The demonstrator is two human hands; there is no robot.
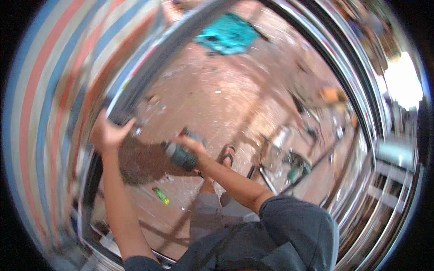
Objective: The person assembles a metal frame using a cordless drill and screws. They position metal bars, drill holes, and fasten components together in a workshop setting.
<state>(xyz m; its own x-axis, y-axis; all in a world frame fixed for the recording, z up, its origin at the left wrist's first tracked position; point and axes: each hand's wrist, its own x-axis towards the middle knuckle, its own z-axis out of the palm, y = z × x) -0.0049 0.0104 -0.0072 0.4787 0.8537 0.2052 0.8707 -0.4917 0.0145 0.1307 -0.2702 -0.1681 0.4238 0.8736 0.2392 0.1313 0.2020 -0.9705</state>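
Note:
My left hand [107, 134] grips the left side of a large dark metal frame [147, 74]. Its thumb lies across the inner edge, while the other fingers are mostly hidden behind the bar. My right hand [194, 145] is wrapped round a dark green cordless drill [181, 156] with a bit of red on it, held inside the frame's opening above the floor. Motion blur hides the drill's tip, and it looks apart from the frame.
Striped sheeting [49, 99] hangs along the left. On the floor lie a teal cloth or bag [230, 35], a yellow-green object [161, 196], an orange object [332, 95], and scattered tools and scraps at right. Metal bars [375, 217] are stacked at far right. My sandalled foot [228, 154] stands below.

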